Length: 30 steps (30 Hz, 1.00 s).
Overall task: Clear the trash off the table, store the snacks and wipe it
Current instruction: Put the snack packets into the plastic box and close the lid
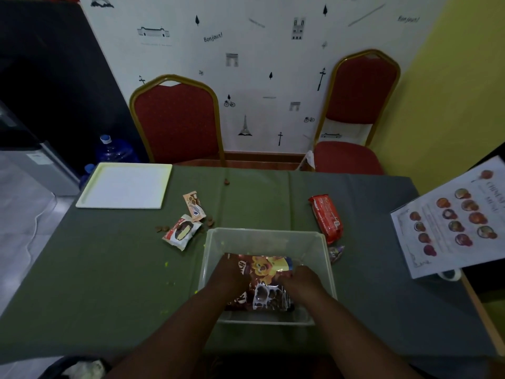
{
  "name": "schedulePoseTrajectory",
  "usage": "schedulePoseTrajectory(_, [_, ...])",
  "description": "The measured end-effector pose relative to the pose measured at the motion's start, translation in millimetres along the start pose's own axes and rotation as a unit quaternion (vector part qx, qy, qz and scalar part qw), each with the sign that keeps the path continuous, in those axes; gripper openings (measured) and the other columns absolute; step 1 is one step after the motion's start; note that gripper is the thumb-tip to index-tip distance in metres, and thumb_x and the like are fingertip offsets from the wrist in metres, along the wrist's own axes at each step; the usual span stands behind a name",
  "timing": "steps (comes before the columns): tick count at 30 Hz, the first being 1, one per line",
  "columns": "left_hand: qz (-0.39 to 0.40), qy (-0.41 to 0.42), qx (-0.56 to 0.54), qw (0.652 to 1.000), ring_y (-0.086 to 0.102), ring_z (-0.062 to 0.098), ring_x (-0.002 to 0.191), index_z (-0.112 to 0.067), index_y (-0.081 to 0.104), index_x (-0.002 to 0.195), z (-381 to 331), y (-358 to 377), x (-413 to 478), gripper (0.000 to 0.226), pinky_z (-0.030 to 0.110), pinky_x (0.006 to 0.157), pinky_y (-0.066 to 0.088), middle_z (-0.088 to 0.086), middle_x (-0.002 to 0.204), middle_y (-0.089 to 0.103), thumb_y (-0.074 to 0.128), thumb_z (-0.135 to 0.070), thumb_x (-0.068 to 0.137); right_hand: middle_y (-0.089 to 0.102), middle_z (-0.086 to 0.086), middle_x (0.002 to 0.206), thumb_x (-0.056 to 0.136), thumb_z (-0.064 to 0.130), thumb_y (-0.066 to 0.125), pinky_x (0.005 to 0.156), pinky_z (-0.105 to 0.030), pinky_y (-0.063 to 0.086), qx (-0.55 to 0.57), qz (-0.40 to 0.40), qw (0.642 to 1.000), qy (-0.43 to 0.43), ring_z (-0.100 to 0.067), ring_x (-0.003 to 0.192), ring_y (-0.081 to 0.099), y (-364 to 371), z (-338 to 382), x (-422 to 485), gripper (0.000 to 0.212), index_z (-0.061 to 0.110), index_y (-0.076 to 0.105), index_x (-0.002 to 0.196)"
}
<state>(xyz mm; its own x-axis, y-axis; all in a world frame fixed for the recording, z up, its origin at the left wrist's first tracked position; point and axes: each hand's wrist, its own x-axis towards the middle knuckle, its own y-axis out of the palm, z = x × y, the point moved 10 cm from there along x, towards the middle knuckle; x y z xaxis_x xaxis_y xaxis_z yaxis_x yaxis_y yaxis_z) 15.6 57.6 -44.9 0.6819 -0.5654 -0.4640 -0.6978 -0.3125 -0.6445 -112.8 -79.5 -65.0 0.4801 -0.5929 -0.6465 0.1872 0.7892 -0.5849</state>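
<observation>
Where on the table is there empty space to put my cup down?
Bare green cloth lies left of the clear bin, below the white tray. More lies between the red packet and the menu. Wrappers and crumbs crowd the middle.

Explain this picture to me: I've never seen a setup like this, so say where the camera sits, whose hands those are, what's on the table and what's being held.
There is no machine here. The single picture comes from a wide-angle camera on a person's head, looking down at their own bare hands. The left hand and right hand together hold a shiny snack bag inside a clear bin. The bin sits on a table with a green cloth. Also on it: a white tray, two small wrappers, a red pack, scattered crumbs and a menu sheet. Two red chairs stand behind.
</observation>
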Motion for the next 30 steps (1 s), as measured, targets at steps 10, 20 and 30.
schedulePoseTrajectory(10, [-0.005,0.080,-0.007,0.997,0.062,0.010,0.078,-0.013,0.056,0.130,-77,-27,3,0.045,0.020,0.066,0.049,0.008,0.123,0.064,0.063,-0.033,0.090,0.068,-0.003,0.112,0.089,0.031,0.064,0.088,-0.031,0.049,0.101,-0.128,0.974,-0.155,-0.016,0.100,0.062,-93,59,-43,0.036,0.014,0.063,0.120])
schedulePoseTrajectory(20, [-0.007,0.205,0.089,0.975,0.061,0.024,0.107,-0.013,0.063,0.120,-208,-32,80,0.035,0.032,0.090,0.050,0.009,0.118,0.066,0.064,-0.029,0.088,0.065,0.005,0.088,0.090,0.031,0.061,0.055,-0.018,0.038,0.138,-0.237,0.961,-0.028,-0.003,0.071,0.058,-186,-1,8,0.011,0.023,0.067,0.087])
schedulePoseTrajectory(30, [0.102,0.390,0.398,0.824,0.037,0.031,0.135,-0.016,0.046,0.139,-254,109,174,0.060,0.041,0.112,0.033,0.012,0.146,0.042,0.067,-0.013,0.083,0.069,-0.009,0.096,0.080,0.049,0.065,0.067,-0.025,0.042,0.104,-0.206,0.964,0.130,-0.025,0.090,0.065,-140,-82,87,0.036,0.014,0.066,0.089])
